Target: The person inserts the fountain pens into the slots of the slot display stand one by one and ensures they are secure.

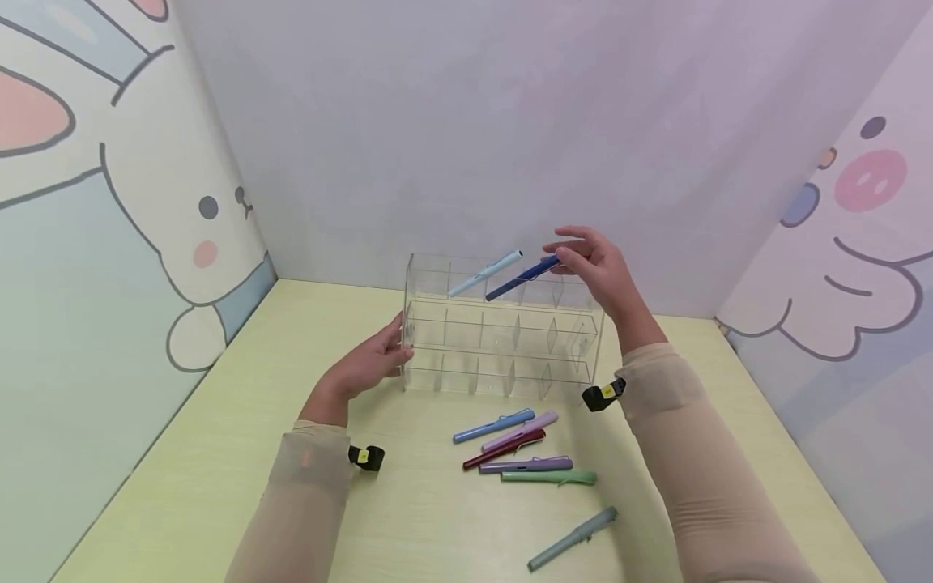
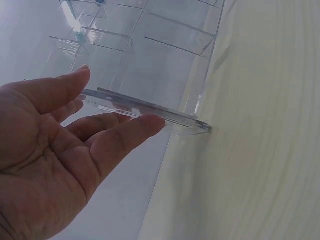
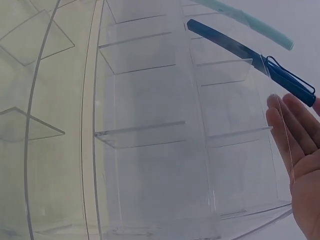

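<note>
A clear acrylic pen rack with tiered, divided compartments stands on the table. My left hand holds its left side, thumb in front and the other fingers behind; in the left wrist view the hand has that clear side panel between its digits. My right hand pinches a dark blue pen by its clip end, slanted over the top tier. In the right wrist view this pen points away from the fingers. Beside it, a light blue pen leans in the top tier.
In front of the rack lie a blue pen, a pink pen, a dark red pen, a purple pen and a green pen. Nearer is a grey-green pen. A pale wall rises behind the table.
</note>
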`<move>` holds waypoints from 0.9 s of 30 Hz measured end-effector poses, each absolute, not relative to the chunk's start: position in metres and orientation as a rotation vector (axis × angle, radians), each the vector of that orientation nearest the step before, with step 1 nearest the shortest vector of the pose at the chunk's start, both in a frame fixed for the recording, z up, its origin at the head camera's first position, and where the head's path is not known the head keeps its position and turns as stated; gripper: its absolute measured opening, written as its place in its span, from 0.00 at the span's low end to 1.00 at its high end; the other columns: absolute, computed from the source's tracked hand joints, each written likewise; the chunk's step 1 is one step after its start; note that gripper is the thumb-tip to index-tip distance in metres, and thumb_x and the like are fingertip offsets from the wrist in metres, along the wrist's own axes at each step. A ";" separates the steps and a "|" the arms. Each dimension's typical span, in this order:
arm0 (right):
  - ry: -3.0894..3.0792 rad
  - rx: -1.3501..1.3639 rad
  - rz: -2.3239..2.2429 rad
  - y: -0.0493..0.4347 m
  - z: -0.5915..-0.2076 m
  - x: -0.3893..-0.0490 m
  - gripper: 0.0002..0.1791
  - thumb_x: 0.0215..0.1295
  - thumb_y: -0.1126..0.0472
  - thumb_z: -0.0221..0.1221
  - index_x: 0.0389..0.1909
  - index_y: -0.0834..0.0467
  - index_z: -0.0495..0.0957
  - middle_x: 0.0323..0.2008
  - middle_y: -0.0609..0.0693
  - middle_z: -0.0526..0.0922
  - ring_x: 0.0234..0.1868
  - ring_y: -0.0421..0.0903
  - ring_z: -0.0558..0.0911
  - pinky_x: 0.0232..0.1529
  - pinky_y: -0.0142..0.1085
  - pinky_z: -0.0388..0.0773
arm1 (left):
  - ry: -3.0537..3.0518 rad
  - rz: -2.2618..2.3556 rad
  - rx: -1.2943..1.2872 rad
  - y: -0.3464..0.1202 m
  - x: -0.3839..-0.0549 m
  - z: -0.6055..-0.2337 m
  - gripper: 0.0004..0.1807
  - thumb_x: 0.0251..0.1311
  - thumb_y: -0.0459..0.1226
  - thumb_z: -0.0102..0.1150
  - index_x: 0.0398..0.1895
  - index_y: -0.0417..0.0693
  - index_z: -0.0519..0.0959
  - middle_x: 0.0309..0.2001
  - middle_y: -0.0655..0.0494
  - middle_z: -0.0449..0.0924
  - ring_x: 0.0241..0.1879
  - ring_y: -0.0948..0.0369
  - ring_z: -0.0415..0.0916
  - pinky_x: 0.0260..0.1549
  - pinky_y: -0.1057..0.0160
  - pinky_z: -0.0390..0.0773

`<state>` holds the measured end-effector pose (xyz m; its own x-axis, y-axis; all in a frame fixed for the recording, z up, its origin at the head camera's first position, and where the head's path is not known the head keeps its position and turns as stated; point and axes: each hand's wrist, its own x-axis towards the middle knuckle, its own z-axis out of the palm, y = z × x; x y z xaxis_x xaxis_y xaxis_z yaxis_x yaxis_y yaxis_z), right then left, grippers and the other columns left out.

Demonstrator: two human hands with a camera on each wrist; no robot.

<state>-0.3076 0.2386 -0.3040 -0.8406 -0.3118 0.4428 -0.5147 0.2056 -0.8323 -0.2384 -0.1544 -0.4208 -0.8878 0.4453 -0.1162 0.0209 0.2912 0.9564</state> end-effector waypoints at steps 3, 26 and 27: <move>-2.107 0.797 1.746 0.243 -0.302 -0.301 0.22 0.72 0.60 0.56 0.65 0.56 0.69 0.57 0.65 0.79 0.52 0.48 0.84 0.52 0.35 0.81 | 2.198 1.624 0.423 -0.153 -0.239 -0.422 0.40 0.76 0.42 0.46 0.77 0.80 0.35 0.79 0.46 0.43 0.72 0.43 0.59 0.67 0.37 0.60; -2.639 0.779 0.932 0.287 -0.338 -0.182 0.25 0.70 0.60 0.59 0.67 0.49 0.70 0.55 0.47 0.83 0.51 0.39 0.83 0.50 0.27 0.78 | 2.221 1.620 0.463 -0.154 -0.241 -0.423 0.39 0.76 0.41 0.45 0.75 0.85 0.37 0.78 0.44 0.46 0.71 0.43 0.59 0.65 0.39 0.64; -2.702 0.769 0.915 0.288 -0.340 -0.179 0.25 0.71 0.57 0.59 0.67 0.48 0.70 0.55 0.45 0.83 0.50 0.39 0.83 0.50 0.30 0.79 | 2.222 1.620 0.463 -0.154 -0.241 -0.423 0.39 0.76 0.41 0.45 0.75 0.85 0.37 0.78 0.44 0.46 0.71 0.43 0.60 0.66 0.38 0.64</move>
<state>-0.1793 0.2881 -0.3396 -0.8481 -0.4146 0.3300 -0.5298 0.6753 -0.5131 -0.2414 -0.1543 -0.4228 -0.8846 0.4578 -0.0889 0.0554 0.2925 0.9547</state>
